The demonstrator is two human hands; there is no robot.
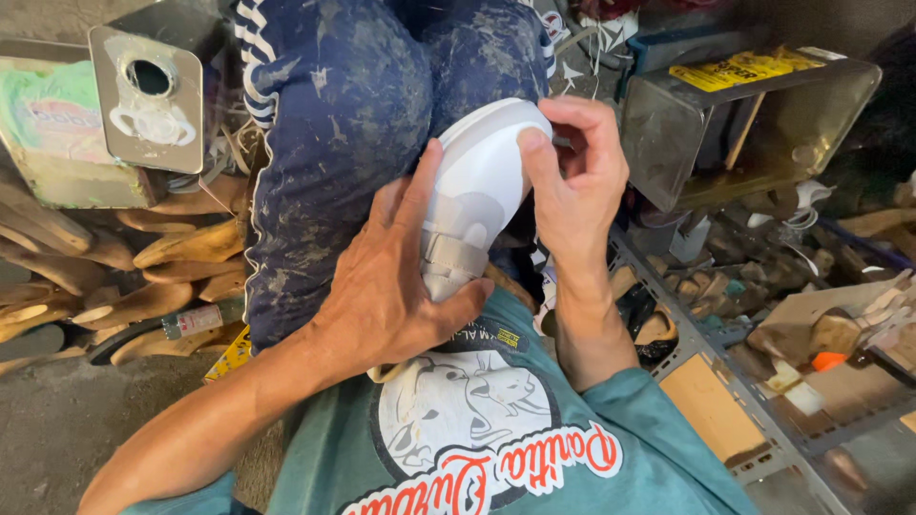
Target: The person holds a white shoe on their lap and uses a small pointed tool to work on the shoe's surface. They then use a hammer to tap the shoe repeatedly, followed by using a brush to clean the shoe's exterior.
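Holding a white shoe (477, 191) dead centre of the frame, resting against the blue-trousered knees (353, 105); its long axis runs from lower left up to upper right, rounded end pointing up-right; left hand (391, 286) clamps the strapped lower part, right hand (572, 181) pinches the top end.

Wooden shoe forms (143, 277) crowd the left; a metal tin (754, 124) and cluttered rack (754, 381) block the right. Bare floor (57, 429) lies open near left.

shoe (477, 191) on lap, between both hands.
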